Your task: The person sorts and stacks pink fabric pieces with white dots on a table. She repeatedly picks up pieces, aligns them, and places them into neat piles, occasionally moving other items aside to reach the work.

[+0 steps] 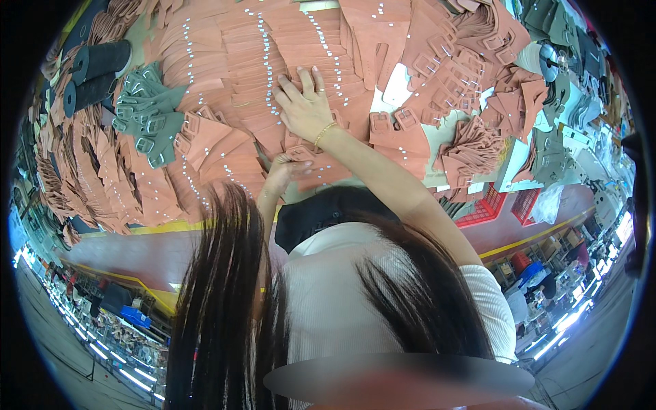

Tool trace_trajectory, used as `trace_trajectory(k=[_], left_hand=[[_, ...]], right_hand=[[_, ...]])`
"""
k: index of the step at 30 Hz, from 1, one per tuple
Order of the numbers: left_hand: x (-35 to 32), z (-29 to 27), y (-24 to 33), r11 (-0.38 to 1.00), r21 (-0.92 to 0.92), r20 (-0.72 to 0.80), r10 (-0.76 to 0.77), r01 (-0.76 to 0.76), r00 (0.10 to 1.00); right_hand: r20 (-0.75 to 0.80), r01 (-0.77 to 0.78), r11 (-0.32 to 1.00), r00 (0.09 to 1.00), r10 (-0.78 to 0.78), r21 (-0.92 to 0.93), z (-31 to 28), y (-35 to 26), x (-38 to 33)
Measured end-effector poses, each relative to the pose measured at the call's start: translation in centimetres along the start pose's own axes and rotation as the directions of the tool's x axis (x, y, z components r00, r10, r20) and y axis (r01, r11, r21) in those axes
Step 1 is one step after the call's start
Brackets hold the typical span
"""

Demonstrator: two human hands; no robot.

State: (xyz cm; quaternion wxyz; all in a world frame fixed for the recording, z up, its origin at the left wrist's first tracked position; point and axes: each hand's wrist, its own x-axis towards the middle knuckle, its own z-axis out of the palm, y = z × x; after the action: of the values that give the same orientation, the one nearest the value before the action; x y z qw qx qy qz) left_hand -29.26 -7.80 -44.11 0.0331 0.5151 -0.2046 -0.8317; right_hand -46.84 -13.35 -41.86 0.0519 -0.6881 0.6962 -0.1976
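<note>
Salmon-brown leather pieces [242, 82] lie overlapped in long rows in front of me, many with small white tags. My right hand [304, 109] rests on these rows, palm down with its fingers spread, and grips nothing. Closer to my body, my left hand [279, 176] is at the edge of a leather piece with a covered buckle [301, 153]. Its fingers are bent around that edge, partly hidden. Just right of my right hand lie more buckled leather pieces [400, 137].
Dark green buckled pieces [152, 113] lie on the rows at left, near two black rolls [101, 61]. A bundle of leather strips [471, 150] and more buckled straps [451, 78] are at right. Red plastic crates [484, 207] stand below the table's right side.
</note>
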Motion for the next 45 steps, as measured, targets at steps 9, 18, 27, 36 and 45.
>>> trace_trajectory(k=[9, 18, 27, 36, 45], left_hand=[[-0.1, 0.3, 0.2, 1.0, 0.021, -0.052, -0.011, 0.013, 0.999], [-0.1, 0.2, 0.4, 0.999, 0.017, -0.061, -0.041, 0.042, 0.997], [-0.1, 0.4, 0.6, 0.999, 0.007, -0.073, -0.039, 0.04, 0.997], [0.4, -0.5, 0.1, 0.998, 0.007, -0.092, -0.061, 0.062, 0.994], [1.0, -1.8, -0.9, 0.996, -0.039, -0.075, -0.078, 0.076, 0.994]], right_hand=[[-0.02, -0.015, 0.931, 1.0, 0.024, 0.364, -3.9, 1.3, 0.0], [0.267, -0.116, 0.93, 0.963, 0.02, 0.349, -7.9, 8.5, -6.9], [0.659, -0.31, 0.854, 0.75, -0.05, 0.418, -4.8, 12.2, -3.9], [0.855, -0.411, 0.836, 0.504, -0.125, 0.364, -5.5, 13.7, 1.1], [0.637, -0.569, 0.711, 0.739, 0.222, 0.413, -5.8, 13.5, 1.4]])
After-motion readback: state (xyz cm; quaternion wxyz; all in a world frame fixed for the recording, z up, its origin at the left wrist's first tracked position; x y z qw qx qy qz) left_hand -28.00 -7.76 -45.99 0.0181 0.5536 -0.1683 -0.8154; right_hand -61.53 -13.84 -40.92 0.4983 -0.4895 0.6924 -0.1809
